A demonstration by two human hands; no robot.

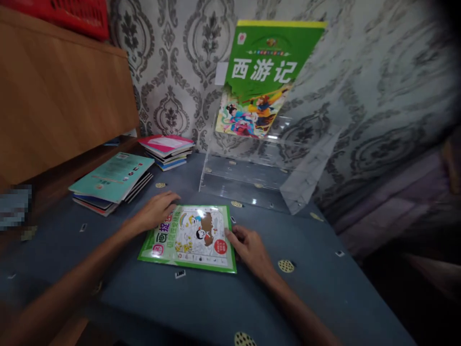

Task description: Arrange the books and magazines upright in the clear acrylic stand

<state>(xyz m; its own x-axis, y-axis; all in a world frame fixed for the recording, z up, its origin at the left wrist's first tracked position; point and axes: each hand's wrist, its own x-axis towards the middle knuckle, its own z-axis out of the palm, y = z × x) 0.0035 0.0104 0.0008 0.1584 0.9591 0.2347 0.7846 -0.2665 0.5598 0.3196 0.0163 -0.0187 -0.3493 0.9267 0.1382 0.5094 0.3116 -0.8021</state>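
A green-bordered children's activity book (201,235) with cartoon drawings and Chinese characters on its cover lies on the blue-grey tabletop, turned sideways to me. At its far left corner my left hand (158,211) holds the edge, fingers close together. My right hand (250,247) grips the right edge, thumb at the cover and the other fingers curled. Beyond the hands stands a clear acrylic book rack (245,190). Upright in its upper part is a green book (270,72) with large white characters and cartoon figures.
To the left lies a stack of books with a teal one (115,178) on top. Behind it is another stack topped by a pink book (165,144). A wooden panel (68,101) borders the left side, with a red plastic basket (79,14) above. Patterned wallpaper covers the back wall.
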